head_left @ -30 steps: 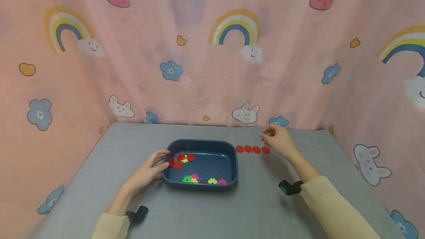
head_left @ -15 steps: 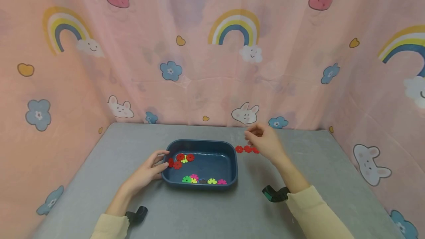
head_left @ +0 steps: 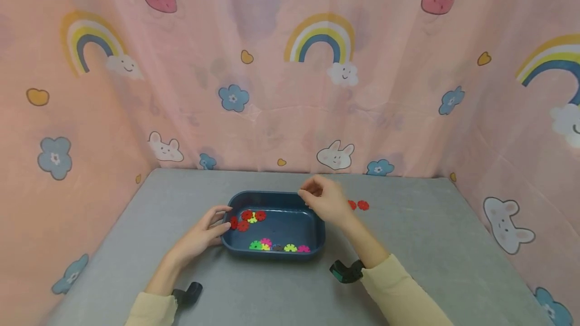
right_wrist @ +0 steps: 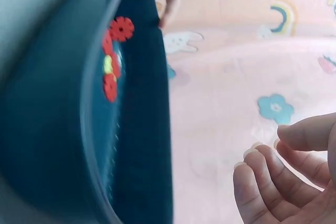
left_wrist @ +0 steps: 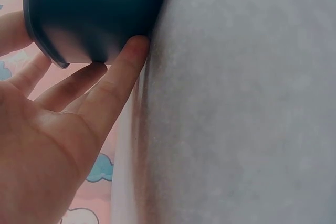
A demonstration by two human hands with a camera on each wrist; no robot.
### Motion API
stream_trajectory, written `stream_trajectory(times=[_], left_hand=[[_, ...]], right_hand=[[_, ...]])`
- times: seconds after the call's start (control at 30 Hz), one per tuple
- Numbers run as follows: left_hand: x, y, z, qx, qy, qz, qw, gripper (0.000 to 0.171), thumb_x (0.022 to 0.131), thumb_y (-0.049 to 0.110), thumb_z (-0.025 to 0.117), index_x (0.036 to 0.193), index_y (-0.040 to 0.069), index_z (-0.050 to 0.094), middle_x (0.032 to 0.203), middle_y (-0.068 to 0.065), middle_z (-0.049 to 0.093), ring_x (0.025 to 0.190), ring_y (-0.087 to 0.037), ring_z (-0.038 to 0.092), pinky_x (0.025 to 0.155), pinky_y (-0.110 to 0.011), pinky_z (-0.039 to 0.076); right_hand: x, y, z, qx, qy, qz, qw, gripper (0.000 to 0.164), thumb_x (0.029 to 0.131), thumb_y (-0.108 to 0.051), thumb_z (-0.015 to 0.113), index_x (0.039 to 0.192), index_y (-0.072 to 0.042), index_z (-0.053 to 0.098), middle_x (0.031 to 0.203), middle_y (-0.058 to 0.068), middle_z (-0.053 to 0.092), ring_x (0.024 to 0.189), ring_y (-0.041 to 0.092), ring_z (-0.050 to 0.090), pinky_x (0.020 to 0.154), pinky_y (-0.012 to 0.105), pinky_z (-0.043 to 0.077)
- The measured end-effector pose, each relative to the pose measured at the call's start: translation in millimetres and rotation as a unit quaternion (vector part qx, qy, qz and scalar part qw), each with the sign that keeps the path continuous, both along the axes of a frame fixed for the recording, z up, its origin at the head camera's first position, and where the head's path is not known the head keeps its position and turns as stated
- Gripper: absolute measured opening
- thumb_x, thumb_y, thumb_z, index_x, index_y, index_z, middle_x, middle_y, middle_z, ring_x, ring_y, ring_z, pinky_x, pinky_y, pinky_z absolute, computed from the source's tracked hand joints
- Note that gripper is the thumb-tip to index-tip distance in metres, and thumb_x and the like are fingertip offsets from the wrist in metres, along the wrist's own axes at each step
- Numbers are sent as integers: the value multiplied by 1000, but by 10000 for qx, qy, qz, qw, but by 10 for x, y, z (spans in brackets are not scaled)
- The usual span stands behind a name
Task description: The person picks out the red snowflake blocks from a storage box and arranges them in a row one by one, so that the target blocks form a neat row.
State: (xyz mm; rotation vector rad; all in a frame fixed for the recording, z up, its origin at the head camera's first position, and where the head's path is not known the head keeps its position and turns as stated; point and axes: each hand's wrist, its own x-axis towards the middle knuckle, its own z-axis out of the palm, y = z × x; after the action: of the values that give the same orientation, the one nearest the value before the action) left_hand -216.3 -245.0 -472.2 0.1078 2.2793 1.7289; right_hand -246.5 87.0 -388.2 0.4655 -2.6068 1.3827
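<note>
A dark blue plastic tub [head_left: 272, 253] stands on the grey table. It contains red notched discs [head_left: 243, 226] and a yellow one at its left end, with green, pink and yellow discs [head_left: 290, 248] along the near side. My left hand [head_left: 201, 233] grips the tub's left end; the left wrist view has the hand [left_wrist: 58, 124] with its fingers against the outer wall. Over the tub's far right corner hovers my right hand [head_left: 328, 201], its fingers loosely bent. Nothing shows between the thumb and fingers of that hand [right_wrist: 289, 174] in the right wrist view.
Red discs [head_left: 363, 205] lie on the table right of the tub, partly hidden behind my right hand. A pink printed curtain [head_left: 272, 130] rises behind and beside the table [head_left: 408, 235]. Each wrist bears a black device [head_left: 347, 271].
My right hand has moved left, from above the right end of the row of red discs to the tub's right rim. My left hand and the tub have stayed in place.
</note>
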Motion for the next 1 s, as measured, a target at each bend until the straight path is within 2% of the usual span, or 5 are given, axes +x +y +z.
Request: stream_trajectory(times=[0.3,0.57,0.8,1.0], left_hand=[[9,6,4,39,-46,-62,10000,48,104,28,60,148,20,40,164,-22,21,145,-42,34,103,-48,50],[-2,1,-8,56,-77,-5,10000,48,104,27,60,147,21,41,164,-22,20,145,-43,34,103,-49,50],[-16,-5,-7,70,-82,-25,9999,49,104,28,60,148,20,41,164,-22,20,145,-43,35,102,-49,50],[-16,-5,-10,52,-88,-3,9999,49,104,29,61,148,21,41,164,-22,22,146,-42,34,102,-49,50]], right_hand=[[-56,-310,-200,45,-320,419,9986,9,94,-15,74,101,-11,70,89,-2,67,80,16,60,69,30,54],[-166,-552,-353,152,-734,902,9931,12,97,-17,70,105,-9,67,90,1,64,80,18,58,69,30,53],[-230,-723,-528,529,-962,1166,9871,16,97,-16,70,109,-6,67,97,2,66,84,17,58,72,30,53],[-283,-837,-639,885,-1043,1249,9827,19,96,-14,71,112,-5,67,104,5,68,87,18,59,79,35,55]])
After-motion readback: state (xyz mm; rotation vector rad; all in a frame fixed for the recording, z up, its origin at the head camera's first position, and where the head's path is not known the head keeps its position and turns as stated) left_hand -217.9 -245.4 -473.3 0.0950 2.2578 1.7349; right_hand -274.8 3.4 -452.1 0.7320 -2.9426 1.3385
